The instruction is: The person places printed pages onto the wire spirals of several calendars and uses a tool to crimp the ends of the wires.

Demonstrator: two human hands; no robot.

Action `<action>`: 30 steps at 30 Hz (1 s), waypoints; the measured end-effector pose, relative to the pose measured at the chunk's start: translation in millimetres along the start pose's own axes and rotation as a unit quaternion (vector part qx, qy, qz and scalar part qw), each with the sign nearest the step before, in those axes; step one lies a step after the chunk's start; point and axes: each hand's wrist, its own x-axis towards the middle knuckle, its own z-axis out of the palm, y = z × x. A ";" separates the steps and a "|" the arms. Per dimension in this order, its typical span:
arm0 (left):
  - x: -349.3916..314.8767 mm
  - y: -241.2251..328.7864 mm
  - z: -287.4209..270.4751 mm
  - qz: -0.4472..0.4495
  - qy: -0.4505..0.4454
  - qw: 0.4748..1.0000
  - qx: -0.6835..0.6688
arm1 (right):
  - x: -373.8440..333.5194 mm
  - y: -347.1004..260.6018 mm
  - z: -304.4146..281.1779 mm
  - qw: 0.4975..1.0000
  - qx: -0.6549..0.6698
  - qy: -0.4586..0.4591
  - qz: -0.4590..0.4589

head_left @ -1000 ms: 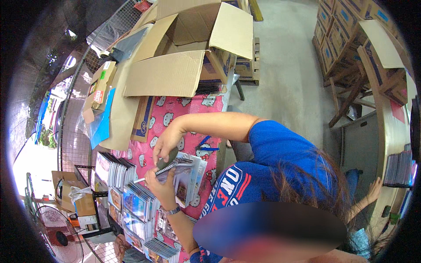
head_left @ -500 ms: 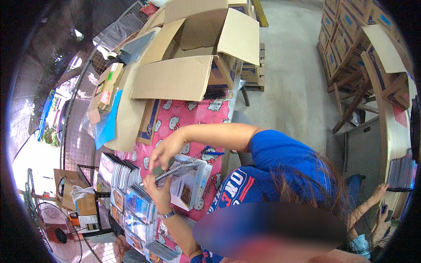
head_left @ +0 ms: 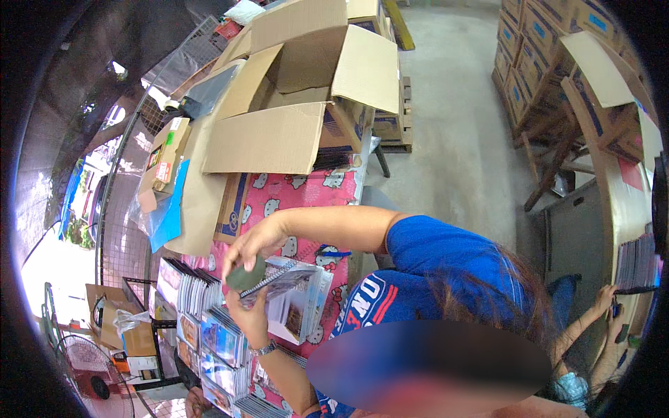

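Note:
My right hand point(head_left: 256, 245) pinches a dark green, flat, rounded pad point(head_left: 245, 276) just above a wire-bound booklet. Its material I cannot make out. Below it my left hand point(head_left: 247, 313), with a metal-banded watch on the wrist, grips the bound edge of the booklet point(head_left: 279, 279), thumb on top. Several picture-covered booklets point(head_left: 287, 317) lie beneath and beside it on a pink patterned table cover point(head_left: 300, 189). Some of the left fingers are hidden behind the booklet.
Stacks of booklets point(head_left: 221, 334) fill the table's near left. A large open carton point(head_left: 268, 136) stands at the far end. A blue pen-like object point(head_left: 334, 252) lies by the table edge. A co-worker's hand point(head_left: 605, 299) is at another booklet stack point(head_left: 635, 265); a fan point(head_left: 97, 383) stands lower left.
My right hand has shifted slightly left with the green pad, which now shows more fully. The left hand keeps hold of the booklet. The whole view has shifted a little.

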 end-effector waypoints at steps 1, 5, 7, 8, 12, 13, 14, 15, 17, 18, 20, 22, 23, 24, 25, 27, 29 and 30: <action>3.0 1.3 -0.4 -0.009 -0.011 1.000 0.000 | 6.0 -0.6 -2.1 0.993 -0.110 -0.010 0.046; 0.3 1.7 -2.3 -0.004 0.002 1.000 -0.002 | 14.9 4.6 -8.6 0.987 -0.161 0.013 0.001; 1.5 8.0 0.1 0.017 0.023 0.999 -0.025 | 13.5 10.8 -11.3 0.991 -0.119 0.001 0.056; 1.9 9.8 0.0 0.027 0.035 0.998 -0.036 | 12.2 9.5 -8.4 0.992 -0.096 -0.007 0.083; 0.4 3.2 -9.0 -0.030 -0.020 0.999 -0.015 | 15.3 10.9 -7.3 0.999 0.003 0.037 -0.023; 0.9 3.6 -8.9 -0.029 -0.020 0.999 -0.014 | 10.9 5.2 -2.4 0.998 0.055 -0.009 0.001; 1.5 3.3 -8.8 -0.028 -0.020 0.999 -0.013 | 10.7 9.3 -6.1 0.999 -0.013 0.007 0.037; 1.3 -1.9 -10.1 -0.004 -0.022 1.000 -0.001 | 12.6 14.0 -11.4 0.994 -0.080 0.023 0.075; 3.2 -10.9 -16.0 0.045 -0.021 0.999 0.022 | 13.0 16.7 -15.9 0.978 -0.184 0.039 0.092; 4.3 -14.1 -19.7 0.035 -0.037 0.999 0.011 | 13.6 19.1 -17.2 0.983 -0.158 0.061 0.075; 7.8 -8.3 -27.5 0.015 -0.072 0.997 -0.012 | 13.3 25.8 -21.6 0.988 -0.105 0.106 0.043; 6.2 -12.2 -28.4 -0.015 -0.054 0.998 -0.028 | 14.3 26.8 -20.7 0.981 -0.162 0.090 0.055; 5.4 -15.7 -28.4 -0.021 -0.047 0.998 -0.041 | 15.3 25.4 -16.4 0.977 -0.190 0.080 0.061; 4.5 -18.9 -28.6 -0.027 -0.041 0.997 -0.053 | 15.7 25.8 -13.5 0.979 -0.180 0.075 0.059; 5.8 -20.9 -29.0 -0.038 -0.039 0.997 -0.048 | 15.1 25.0 -13.1 0.981 -0.172 0.072 0.055; 6.4 -25.3 -30.5 -0.061 -0.037 0.997 -0.040 | 13.0 23.4 -12.7 0.983 -0.162 0.076 0.048; 3.0 -27.4 -27.3 -0.047 -0.023 0.999 -0.002 | 9.4 25.3 -12.0 0.984 -0.151 0.091 0.040; 1.5 -28.5 -25.3 -0.039 -0.017 0.999 0.016 | 7.6 26.3 -11.6 0.984 -0.147 0.091 0.043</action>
